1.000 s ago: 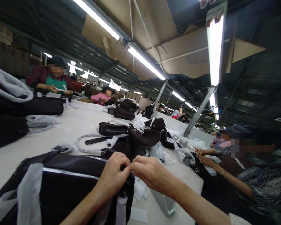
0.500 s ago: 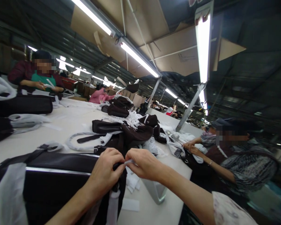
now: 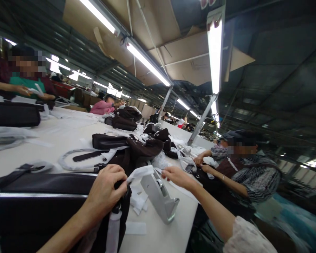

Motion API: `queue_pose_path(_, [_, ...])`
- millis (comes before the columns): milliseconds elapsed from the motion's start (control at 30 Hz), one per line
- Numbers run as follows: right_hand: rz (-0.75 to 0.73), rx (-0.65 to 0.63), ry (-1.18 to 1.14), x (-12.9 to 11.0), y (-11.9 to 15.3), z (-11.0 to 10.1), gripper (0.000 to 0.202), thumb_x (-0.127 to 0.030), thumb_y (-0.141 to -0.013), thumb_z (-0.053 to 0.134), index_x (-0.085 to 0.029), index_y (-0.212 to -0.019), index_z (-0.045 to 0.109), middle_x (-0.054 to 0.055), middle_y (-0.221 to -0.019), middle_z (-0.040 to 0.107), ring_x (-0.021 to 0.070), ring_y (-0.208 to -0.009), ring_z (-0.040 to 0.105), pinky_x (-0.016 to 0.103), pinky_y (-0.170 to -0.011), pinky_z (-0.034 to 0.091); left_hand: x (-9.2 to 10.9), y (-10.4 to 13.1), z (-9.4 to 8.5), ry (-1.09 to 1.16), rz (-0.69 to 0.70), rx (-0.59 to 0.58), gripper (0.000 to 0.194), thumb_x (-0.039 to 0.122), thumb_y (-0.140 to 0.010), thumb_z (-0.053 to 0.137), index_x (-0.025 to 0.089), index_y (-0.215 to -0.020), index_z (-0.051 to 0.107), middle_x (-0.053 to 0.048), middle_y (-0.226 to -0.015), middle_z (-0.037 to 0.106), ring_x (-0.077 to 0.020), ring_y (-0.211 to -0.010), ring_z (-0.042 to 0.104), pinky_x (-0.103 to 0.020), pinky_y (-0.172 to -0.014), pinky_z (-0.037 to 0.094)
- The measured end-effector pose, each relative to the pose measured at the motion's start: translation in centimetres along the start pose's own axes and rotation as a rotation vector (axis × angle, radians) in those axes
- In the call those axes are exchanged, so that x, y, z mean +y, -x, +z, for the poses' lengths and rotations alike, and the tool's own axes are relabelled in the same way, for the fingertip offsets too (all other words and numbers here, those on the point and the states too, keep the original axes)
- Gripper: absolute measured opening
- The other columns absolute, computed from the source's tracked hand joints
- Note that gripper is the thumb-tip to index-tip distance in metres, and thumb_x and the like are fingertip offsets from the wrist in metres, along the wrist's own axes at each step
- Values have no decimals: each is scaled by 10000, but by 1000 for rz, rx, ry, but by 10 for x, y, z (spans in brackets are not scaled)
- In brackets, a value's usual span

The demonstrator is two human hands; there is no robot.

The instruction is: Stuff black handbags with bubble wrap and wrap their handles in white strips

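A large black handbag with a silver zipper line lies at the lower left. My left hand is closed, pinching the bag's right end near a strap fitting. From those fingers a white strip of wrapping sticks out to the right. Below hangs a strap wrapped in white. My right hand is held beside the top of a grey tape dispenser, fingers curled together; whether tape is between them cannot be made out.
White paper pieces lie by the dispenser on the white table. Several dark bags with wrapped straps are heaped ahead. A co-worker at right handles a dark bag; two others sit across the table. A metal post rises behind.
My right hand has left the bag's end and moved right to the tape dispenser. The white strip now extends freely from my left hand, which keeps its hold. The view has turned rightward.
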State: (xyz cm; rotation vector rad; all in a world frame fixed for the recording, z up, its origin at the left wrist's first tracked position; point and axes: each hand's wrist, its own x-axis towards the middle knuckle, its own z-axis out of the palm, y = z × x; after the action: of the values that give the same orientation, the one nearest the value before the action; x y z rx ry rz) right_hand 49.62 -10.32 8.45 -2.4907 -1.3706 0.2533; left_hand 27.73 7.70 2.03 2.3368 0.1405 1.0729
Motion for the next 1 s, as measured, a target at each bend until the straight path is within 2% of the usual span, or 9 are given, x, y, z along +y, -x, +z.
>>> queue_pose_path(67, [164, -22, 14, 34, 2, 14, 314, -350, -989, 562, -142, -765, 637, -8, -721, 647, 147, -682, 632, 305, -691, 521, -1, 0, 1, 7, -3, -3, 216, 228, -833, 516, 218, -690, 678, -29, -855, 681, -233, -914, 566, -388, -863, 378])
queue_pose_path(133, [284, -51, -5, 56, 4, 29, 287, -392, -972, 602, -142, -839, 649, -8, -785, 662, 149, -710, 644, 331, -715, 548, -2, 0, 2, 5, -7, -1, 221, 239, -836, 517, 218, -693, 685, -29, -854, 683, -234, -916, 570, -389, -866, 378])
queue_pose_path(267, [416, -125, -108, 66, 4, 45, 284, -408, -989, 575, -137, -960, 655, 16, -871, 679, 144, -727, 655, 322, -692, 568, -2, -1, 2, -5, -3, -2, 234, 258, -840, 519, 214, -683, 687, -33, -832, 672, -235, -896, 574, -385, -850, 386])
queue_pose_path(400, [450, -146, -172, 64, 2, 42, 249, -380, -972, 609, -135, -965, 659, 18, -888, 681, 137, -716, 649, 296, -652, 563, -2, -2, 1, -8, 6, -7, 243, 290, -838, 528, 219, -674, 692, -40, -846, 668, -238, -884, 578, -381, -825, 397])
queue_pose_path(533, [438, -92, -194, 69, 5, 35, 230, -356, -954, 637, -133, -900, 660, 4, -845, 675, 125, -678, 632, 271, -616, 544, -4, -3, 0, -9, 22, -2, 256, 311, -847, 527, 224, -673, 694, -41, -866, 675, -236, -883, 578, -380, -831, 403])
queue_pose_path(700, [426, 29, -245, 93, 39, 32, 275, -349, -943, 643, -144, -760, 633, -31, -709, 627, 119, -628, 593, 267, -614, 506, -7, -2, 1, -6, 49, 9, 247, 315, -849, 540, 230, -689, 708, -42, -891, 679, -234, -888, 580, -366, -838, 415])
queue_pose_path(767, [452, 72, -278, 104, 56, 44, 287, -319, -936, 640, -153, -704, 614, -48, -636, 589, 114, -580, 558, 263, -604, 476, -8, -2, 2, -2, 47, 19, 242, 317, -845, 543, 236, -689, 710, -40, -891, 680, -235, -890, 580, -360, -838, 418])
queue_pose_path(867, [477, 129, -337, 115, 76, 75, 254, -239, -894, 613, -171, -650, 600, -52, -588, 563, 118, -551, 519, 262, -599, 429, -7, -2, 2, 1, 33, 11, 236, 320, -843, 545, 237, -689, 703, -36, -890, 681, -238, -895, 581, -364, -841, 411])
queue_pose_path(1000, [430, 158, -387, 109, 87, 110, 304, -304, -715, 650, -212, -464, 505, -17, -472, 508, 179, -557, 523, 314, -599, 402, -2, 0, 1, 9, -5, 6, 233, 273, -849, 529, 221, -685, 687, -41, -890, 683, -241, -921, 583, -389, -873, 397])
